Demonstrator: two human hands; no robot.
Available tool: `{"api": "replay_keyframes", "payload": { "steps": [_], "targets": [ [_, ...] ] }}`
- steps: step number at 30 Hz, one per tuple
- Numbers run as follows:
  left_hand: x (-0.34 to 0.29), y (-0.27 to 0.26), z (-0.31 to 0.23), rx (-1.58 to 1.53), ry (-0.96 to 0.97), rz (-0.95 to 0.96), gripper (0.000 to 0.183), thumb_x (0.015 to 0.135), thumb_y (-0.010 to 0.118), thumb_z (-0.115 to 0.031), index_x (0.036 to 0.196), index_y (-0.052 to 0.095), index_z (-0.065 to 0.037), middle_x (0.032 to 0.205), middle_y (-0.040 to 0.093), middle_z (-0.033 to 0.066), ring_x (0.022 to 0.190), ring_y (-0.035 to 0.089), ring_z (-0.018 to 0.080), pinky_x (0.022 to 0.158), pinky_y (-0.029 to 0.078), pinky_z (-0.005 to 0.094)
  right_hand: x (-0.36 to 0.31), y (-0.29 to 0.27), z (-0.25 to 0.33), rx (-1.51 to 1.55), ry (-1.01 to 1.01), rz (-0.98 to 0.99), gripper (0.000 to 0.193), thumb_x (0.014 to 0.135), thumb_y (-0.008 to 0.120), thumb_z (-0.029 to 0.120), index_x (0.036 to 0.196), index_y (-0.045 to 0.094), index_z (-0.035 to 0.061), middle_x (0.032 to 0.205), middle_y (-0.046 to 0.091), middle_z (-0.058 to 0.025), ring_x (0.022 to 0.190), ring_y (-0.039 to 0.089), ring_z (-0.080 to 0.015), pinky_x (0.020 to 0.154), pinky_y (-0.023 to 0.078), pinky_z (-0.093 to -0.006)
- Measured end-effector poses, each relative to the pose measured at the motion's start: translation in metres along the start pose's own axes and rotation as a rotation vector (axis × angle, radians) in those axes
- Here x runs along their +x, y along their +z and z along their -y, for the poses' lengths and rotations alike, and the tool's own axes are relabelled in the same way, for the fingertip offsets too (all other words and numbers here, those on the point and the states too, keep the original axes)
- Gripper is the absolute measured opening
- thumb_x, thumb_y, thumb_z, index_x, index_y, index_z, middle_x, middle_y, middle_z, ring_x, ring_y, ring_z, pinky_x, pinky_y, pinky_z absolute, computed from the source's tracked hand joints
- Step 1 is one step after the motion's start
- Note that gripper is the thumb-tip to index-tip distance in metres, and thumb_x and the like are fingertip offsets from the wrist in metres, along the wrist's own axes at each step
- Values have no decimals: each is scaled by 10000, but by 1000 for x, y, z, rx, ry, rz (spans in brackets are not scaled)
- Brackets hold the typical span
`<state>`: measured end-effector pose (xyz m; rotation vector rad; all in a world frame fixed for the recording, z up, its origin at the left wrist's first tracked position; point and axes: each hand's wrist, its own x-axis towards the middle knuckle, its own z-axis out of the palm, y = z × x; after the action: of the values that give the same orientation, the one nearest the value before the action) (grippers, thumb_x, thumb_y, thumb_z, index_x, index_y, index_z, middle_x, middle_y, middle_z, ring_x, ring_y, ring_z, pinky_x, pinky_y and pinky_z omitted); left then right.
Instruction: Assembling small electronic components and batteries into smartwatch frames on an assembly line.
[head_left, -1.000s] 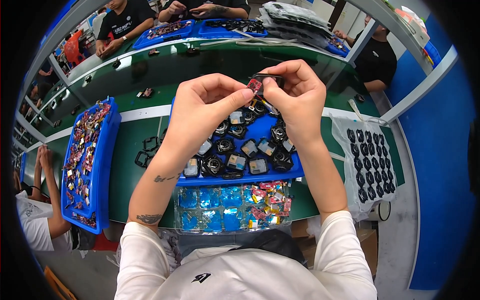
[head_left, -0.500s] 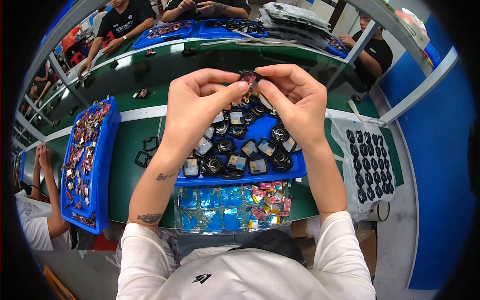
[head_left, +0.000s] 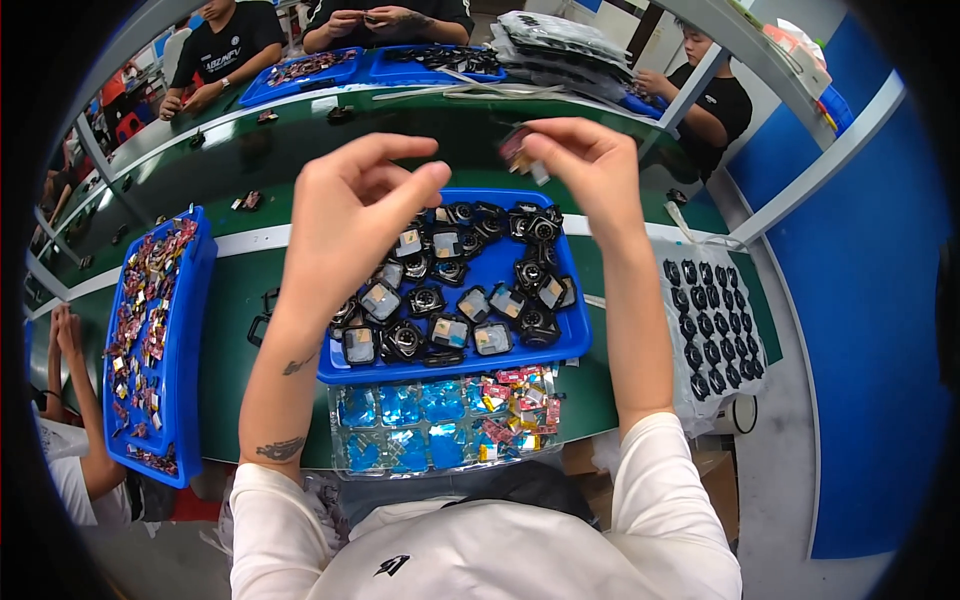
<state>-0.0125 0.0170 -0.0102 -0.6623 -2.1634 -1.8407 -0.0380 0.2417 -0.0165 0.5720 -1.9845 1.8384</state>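
My right hand, raised over the far side of the bench, pinches a small dark watch case with a red circuit board and a pale dangling piece; motion blurs it. My left hand hovers to its left, holding nothing, thumb and forefinger apart. Below both hands sits a blue tray of black watch housings, several with grey-backed parts inside. In front of that tray lies a clear blister tray holding blue-filmed pieces, with red circuit boards and small yellow parts heaped at its right end.
A long blue bin of circuit boards stands at the left. On the right, black watch parts lie in rows on a white sheet. Metal posts frame the bench. Co-workers sit across the green conveyor and at the left.
My left hand has let go of the watch piece and drawn away to the left. My right hand keeps it, now tilted. The view has shifted slightly.
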Motion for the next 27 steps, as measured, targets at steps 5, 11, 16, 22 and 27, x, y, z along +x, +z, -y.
{"api": "replay_keyframes", "payload": {
  "steps": [5,11,16,22,27],
  "targets": [
    [2,-7,-13,-80,77,-68,246,838,659,-139,1017,645,29,710,669,47,692,633,65,600,457,174,42,-108,-122,-518,244,-342,185,730,755,182,842,734,37,704,675,-43,592,566,-71,559,454,-216],
    [-3,-14,-12,-45,96,-54,181,860,624,-127,930,657,36,722,668,54,672,642,79,576,450,178,24,-139,-204,-690,708,-454,129,747,733,145,838,730,53,713,665,-14,558,579,-89,527,499,-218],
    [3,-11,-6,-37,134,-33,206,864,625,-158,869,664,45,686,662,60,655,635,83,571,452,181,13,-153,-189,-1084,276,-384,296,757,691,336,846,711,54,758,687,-127,689,671,-272,679,513,-353],
    [4,-19,0,220,171,7,408,903,588,-345,669,640,-15,599,619,27,556,514,45,546,375,192,-43,-46,-49,-574,156,198,162,865,550,109,922,653,-2,842,631,-96,730,612,-166,656,478,-278],
    [-6,-3,-17,-143,19,31,179,954,433,-93,916,561,27,634,559,20,581,534,42,512,409,177,-129,4,20,-753,-63,790,134,743,678,99,870,654,64,743,611,-76,683,604,-244,595,483,-333]
  ]
}}
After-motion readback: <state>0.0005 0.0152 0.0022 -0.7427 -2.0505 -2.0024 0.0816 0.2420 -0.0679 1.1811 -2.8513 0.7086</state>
